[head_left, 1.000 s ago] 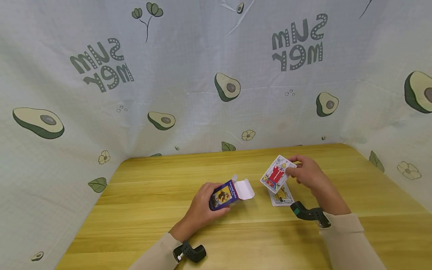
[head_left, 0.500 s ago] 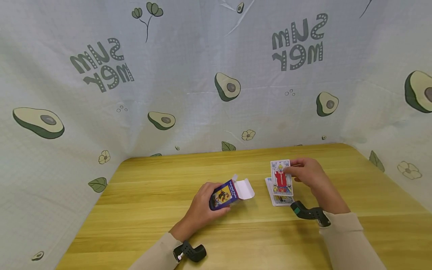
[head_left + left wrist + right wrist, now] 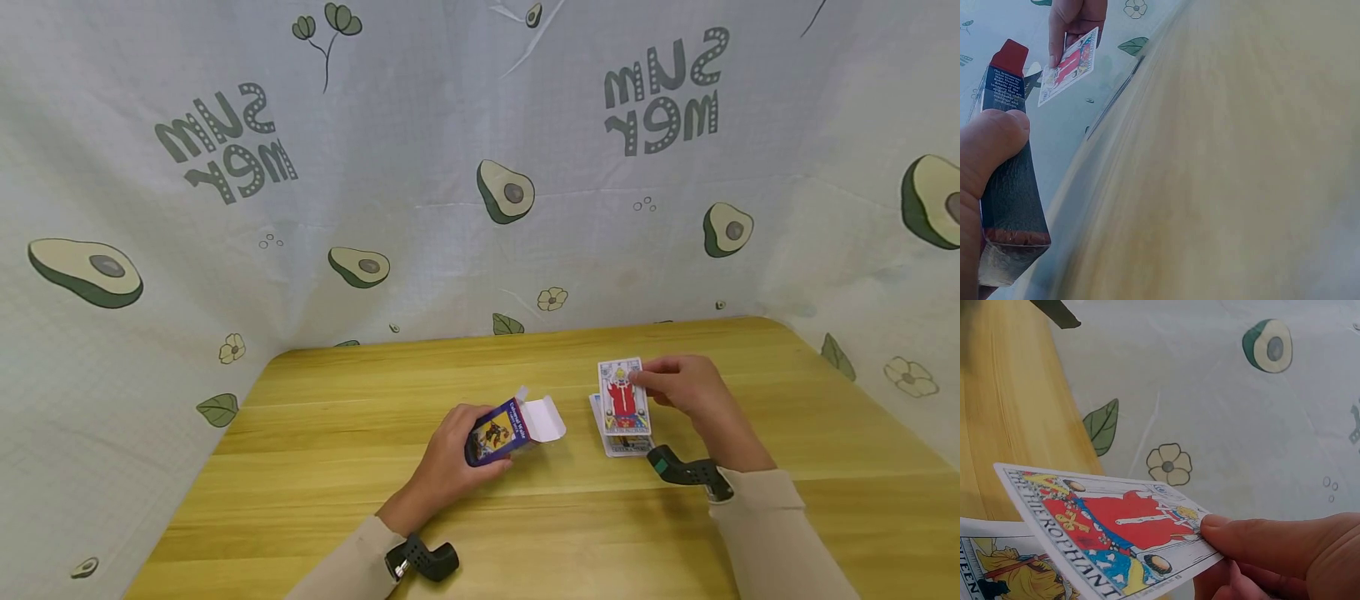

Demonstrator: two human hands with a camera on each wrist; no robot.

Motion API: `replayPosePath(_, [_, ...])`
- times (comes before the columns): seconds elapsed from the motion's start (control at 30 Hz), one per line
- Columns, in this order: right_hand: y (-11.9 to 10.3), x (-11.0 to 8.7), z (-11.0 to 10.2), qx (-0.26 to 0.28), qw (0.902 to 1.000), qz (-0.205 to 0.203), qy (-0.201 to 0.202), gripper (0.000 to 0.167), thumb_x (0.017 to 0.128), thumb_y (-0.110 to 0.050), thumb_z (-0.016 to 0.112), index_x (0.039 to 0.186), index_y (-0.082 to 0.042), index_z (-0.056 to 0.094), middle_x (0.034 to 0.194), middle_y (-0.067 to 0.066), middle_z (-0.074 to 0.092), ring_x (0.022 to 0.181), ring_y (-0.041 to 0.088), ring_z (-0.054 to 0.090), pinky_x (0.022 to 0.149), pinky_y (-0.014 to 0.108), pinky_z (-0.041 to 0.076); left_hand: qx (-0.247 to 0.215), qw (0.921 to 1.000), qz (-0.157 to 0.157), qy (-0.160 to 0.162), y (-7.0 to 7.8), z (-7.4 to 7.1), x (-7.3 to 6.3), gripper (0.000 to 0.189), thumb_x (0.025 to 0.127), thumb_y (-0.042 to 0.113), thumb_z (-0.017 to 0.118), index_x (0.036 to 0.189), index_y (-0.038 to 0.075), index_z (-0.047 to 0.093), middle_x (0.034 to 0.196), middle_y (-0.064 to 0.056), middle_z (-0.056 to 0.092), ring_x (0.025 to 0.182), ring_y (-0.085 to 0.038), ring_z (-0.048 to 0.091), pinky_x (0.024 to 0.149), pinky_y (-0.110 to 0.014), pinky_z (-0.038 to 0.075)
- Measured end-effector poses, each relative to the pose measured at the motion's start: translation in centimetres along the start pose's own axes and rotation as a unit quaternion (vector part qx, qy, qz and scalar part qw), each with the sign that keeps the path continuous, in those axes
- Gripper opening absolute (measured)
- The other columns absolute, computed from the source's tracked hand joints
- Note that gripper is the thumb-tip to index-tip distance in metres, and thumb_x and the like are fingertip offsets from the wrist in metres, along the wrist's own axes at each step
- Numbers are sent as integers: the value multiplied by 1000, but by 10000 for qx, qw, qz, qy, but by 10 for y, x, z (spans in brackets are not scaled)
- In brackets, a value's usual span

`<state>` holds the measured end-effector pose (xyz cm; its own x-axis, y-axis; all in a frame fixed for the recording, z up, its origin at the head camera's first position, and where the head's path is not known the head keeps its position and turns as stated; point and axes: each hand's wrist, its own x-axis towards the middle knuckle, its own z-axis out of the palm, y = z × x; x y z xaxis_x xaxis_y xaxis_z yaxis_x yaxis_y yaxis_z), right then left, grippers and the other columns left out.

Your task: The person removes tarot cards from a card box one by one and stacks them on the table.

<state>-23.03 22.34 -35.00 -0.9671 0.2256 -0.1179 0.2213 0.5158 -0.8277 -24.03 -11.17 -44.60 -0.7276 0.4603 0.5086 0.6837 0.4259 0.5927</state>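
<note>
My left hand [image 3: 444,454] grips a dark blue tarot card box [image 3: 498,433], its white flap standing open toward the right. The left wrist view shows the thumb pressed on the narrow side of the box [image 3: 1013,181]. Between thumb and fingers, my right hand [image 3: 686,387] pinches a tarot card [image 3: 623,398] with a red-robed figure. In the right wrist view that tarot card [image 3: 1122,531] reads "The Hierophant" and is tilted. Below it, mostly covered, lie tarot cards [image 3: 628,450]; the top one, a Queen card [image 3: 1016,565], shows a yellow-robed figure.
A wooden table [image 3: 360,392] lies under both hands. Behind it and along both sides hangs a pale cloth [image 3: 435,233] printed with avocados and leaves. Black wrist cameras sit on the left wrist [image 3: 422,560] and the right wrist [image 3: 690,475].
The right hand has turned the Hierophant card from slanted to nearly upright in view, above the cards on the table. The left hand and the box have stayed in place.
</note>
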Motion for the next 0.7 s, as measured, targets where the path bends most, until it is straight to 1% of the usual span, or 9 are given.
replayPosePath(0.17, [5,4,1,-66,9999,61,89,49,90,-32,69,119,5,59,115,22,57,90,26,55,75,25,52,-16,10000,-25,-8,-1,0,0,69,77,46,79,133,18,50,117,5,53,101,-8,49,84,-28,48])
replayPosePath(0.27, [9,6,2,-94,9997,78,223,45,88,-32,71,115,3,62,110,19,59,86,25,56,74,27,53,1,10000,-10,3,-1,0,0,69,77,46,79,133,18,50,116,5,53,100,-8,49,83,-28,48])
replayPosePath(0.37, [12,8,3,-116,9996,60,252,43,89,-31,70,113,4,63,108,18,60,86,25,56,72,25,52,26,10000,24,17,0,0,0,68,77,46,79,133,18,50,116,4,53,100,-8,50,82,-28,49])
replayPosePath(0.5, [15,8,2,-120,9998,81,139,43,91,-30,67,116,5,61,110,20,58,88,27,54,70,21,51,34,10000,20,12,0,0,0,68,77,44,79,133,18,50,116,4,53,99,-8,50,82,-28,49])
replayPosePath(0.7, [19,10,2,-159,9997,175,9,46,91,-30,67,116,8,60,107,21,60,86,26,55,70,23,52,18,10000,-11,-9,0,0,0,68,77,43,79,133,18,50,116,4,53,100,-8,50,83,-28,49])
